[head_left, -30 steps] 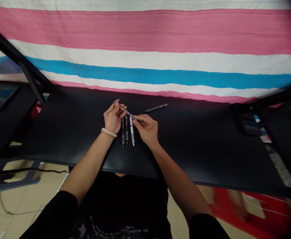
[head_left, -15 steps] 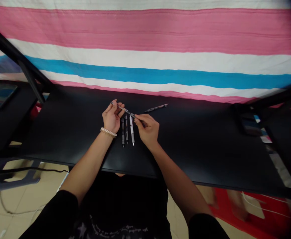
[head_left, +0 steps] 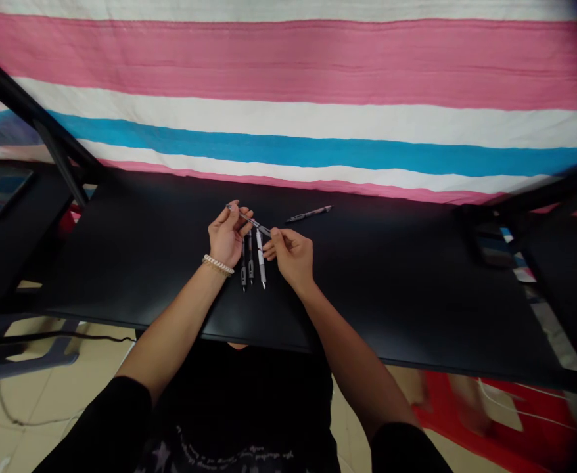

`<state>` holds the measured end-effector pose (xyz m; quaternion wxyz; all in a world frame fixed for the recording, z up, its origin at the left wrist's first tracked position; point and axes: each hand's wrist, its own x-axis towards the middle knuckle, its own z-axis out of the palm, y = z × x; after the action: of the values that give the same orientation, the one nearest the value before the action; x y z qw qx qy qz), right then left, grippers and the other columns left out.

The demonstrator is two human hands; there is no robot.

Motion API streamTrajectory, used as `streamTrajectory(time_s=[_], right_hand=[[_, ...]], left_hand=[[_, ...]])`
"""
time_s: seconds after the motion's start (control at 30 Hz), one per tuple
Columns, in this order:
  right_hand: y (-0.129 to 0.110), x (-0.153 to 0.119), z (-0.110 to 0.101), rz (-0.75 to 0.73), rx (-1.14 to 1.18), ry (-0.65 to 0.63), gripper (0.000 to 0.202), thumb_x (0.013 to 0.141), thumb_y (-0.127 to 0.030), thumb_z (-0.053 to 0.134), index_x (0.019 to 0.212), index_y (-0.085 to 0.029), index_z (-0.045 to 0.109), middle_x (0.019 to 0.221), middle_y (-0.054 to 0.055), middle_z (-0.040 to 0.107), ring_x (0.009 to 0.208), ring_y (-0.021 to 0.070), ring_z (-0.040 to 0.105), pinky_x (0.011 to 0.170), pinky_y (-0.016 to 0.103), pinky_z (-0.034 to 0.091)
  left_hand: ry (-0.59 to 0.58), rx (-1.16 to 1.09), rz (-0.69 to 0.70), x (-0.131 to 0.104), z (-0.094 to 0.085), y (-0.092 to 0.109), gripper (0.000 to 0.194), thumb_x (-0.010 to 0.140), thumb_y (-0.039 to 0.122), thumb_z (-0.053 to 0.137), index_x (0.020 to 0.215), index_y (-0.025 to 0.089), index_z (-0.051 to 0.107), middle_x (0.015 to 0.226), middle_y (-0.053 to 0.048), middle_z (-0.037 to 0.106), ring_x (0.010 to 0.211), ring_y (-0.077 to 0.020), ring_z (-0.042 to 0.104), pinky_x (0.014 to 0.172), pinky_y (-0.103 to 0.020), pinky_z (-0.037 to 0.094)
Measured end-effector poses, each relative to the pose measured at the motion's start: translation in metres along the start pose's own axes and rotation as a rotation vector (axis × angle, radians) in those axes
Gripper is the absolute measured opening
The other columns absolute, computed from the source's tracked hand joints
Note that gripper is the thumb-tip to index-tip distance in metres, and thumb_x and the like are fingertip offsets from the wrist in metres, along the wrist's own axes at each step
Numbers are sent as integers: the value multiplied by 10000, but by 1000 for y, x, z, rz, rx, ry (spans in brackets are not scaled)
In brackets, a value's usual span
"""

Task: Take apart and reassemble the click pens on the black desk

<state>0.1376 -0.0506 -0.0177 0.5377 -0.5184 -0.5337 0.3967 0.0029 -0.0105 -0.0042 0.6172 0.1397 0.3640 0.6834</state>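
A slim pen [head_left: 255, 222] with a clear-looking barrel and grey grip is stretched between both hands above the table. My left hand [head_left: 228, 235], palm up, pinches its upper left end. At the other end, the thumb and fingers of my right hand [head_left: 292, 255] close on the pen's grip; the tip is hidden there. Below the held pen lie two dark pens, one [head_left: 244, 269] at the left and another [head_left: 251, 266] beside it, plus a white pen [head_left: 261, 256] with a grey grip. Farther back rests one more dark pen [head_left: 310, 213], lying at a slant.
The black table [head_left: 392, 282] has a striped cloth [head_left: 318, 118] hanging along its back edge. Dark metal frame bars [head_left: 56, 144] rise at both sides. A flat dark device [head_left: 0, 190] lies at far left. A red stool [head_left: 456, 414] stands below right.
My left hand has shifted slightly right and down with the pen. The right hand's fingers have changed position around the grip. The pens on the table have stayed put.
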Motion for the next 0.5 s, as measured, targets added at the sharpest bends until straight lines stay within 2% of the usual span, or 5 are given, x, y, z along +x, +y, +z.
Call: streamTrajectory(time_s=[0.07, 0.13, 0.27, 0.5], right_hand=[[0, 1, 1, -13, 16, -12, 312, 860, -451, 677, 1060, -212, 690, 846, 47, 728, 707, 165, 713, 662, 314, 615], [0, 2, 0, -64, 2, -3, 307, 817, -407, 728, 1059, -222, 696, 909, 45, 734, 783, 168, 722, 737, 319, 617], [-3, 2, -1, 28, 45, -20, 275, 815, -430, 722, 973, -205, 721, 776, 26, 722, 636, 155, 697, 611, 299, 606], [-5, 2, 0, 83, 77, -3, 337, 781, -488, 741, 944, -193, 726, 775, 39, 734, 636, 155, 707, 570, 277, 604]], left_hand=[[23, -6, 21, 2, -1, 2, 89, 850, 200, 732, 931, 168, 713, 847, -40, 712, 805, -145, 699, 779, -289, 546], [49, -9, 42, 4, -2, 3, 92, 844, 211, 742, 923, 174, 711, 856, -37, 711, 812, -142, 699, 797, -290, 541], [56, 7, 48, 5, -3, 4, 126, 829, 237, 762, 930, 179, 712, 863, -36, 713, 813, -139, 697, 809, -289, 537], [34, 5, 53, 2, -1, 1, 100, 842, 219, 743, 930, 181, 714, 846, -35, 715, 803, -138, 698, 779, -281, 549]])
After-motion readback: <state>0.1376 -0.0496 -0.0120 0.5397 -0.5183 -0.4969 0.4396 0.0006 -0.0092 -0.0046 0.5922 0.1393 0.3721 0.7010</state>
